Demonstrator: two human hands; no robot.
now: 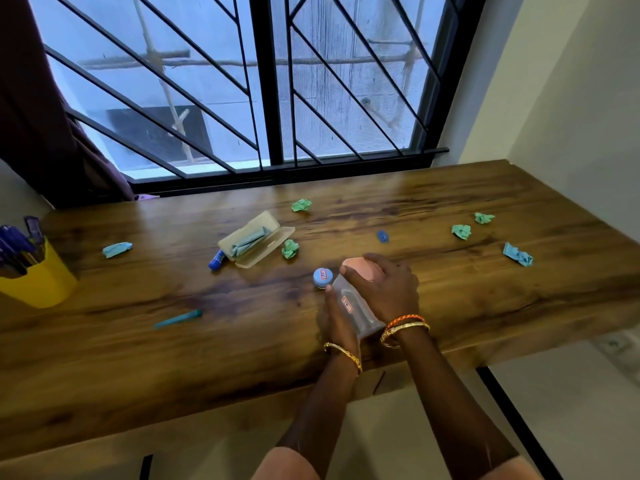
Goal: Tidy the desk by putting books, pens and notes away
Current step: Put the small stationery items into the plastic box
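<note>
A: What could go wrong from here?

B: My left hand (337, 318) grips a clear plastic jar (353, 306), tilted, mouth toward twelve o'clock, near the front edge of the worktop (450, 199). My right hand (384, 285) is pushing a pink wad (358, 266) at its mouth. If I shove too hard, the jar could skid or twist out of my grip. Its blue lid (323, 277) lies loose just at ten o'clock of the jar (easy to knock away).

A: And your fingers?

B: Left fingers curl round the jar's body, thumb (329, 289) near the mouth. Right fingers close over the pink wad, touching the jar's rim.

A: Where's the rest of the clutter?

B: Crumpled green notes (301, 204) toward twelve, more at two o'clock (461, 231), one beside the open pencil case (256, 239) at ten. A teal pen cap (180, 318) lies at nine, pens (20, 244) stand in the yellow holder (38, 275) far at nine. Plenty is left to put away, I'd judge.
</note>
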